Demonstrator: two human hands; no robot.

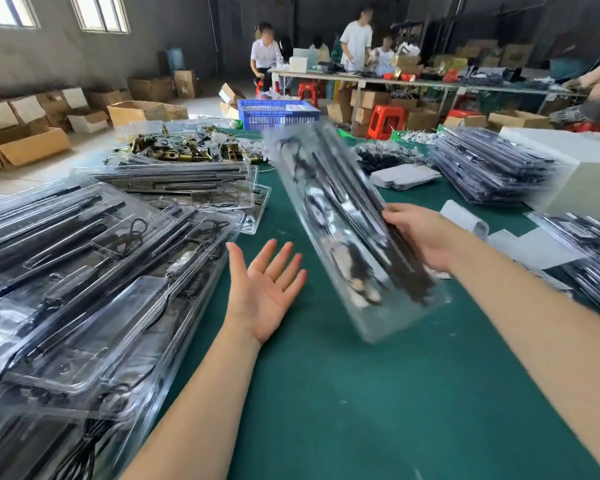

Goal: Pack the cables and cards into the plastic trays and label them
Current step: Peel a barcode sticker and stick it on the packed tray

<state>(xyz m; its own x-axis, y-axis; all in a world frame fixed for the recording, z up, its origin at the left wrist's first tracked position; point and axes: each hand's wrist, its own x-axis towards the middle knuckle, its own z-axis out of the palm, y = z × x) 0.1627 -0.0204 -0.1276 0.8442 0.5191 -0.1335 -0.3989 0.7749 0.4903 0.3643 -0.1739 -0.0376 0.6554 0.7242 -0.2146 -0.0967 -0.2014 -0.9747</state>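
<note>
Green table (326, 393): right hand (426, 237) grips packed tray (347, 223), long axis running away, just right of flat, palm-up left hand (267, 289).

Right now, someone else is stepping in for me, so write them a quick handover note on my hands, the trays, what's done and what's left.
Right hand: its grip is on one filled clear tray, tilted above the green table; the tray is blurred.
Left hand: open, palm up, holding nothing, beside that tray.
Filled trays lie heaped on the left; a neater stack sits far right.
Done: many trays appear packed. Whether any carry labels cannot be told.
Left: set this tray down, probably on a pile, then check labelling.
</note>
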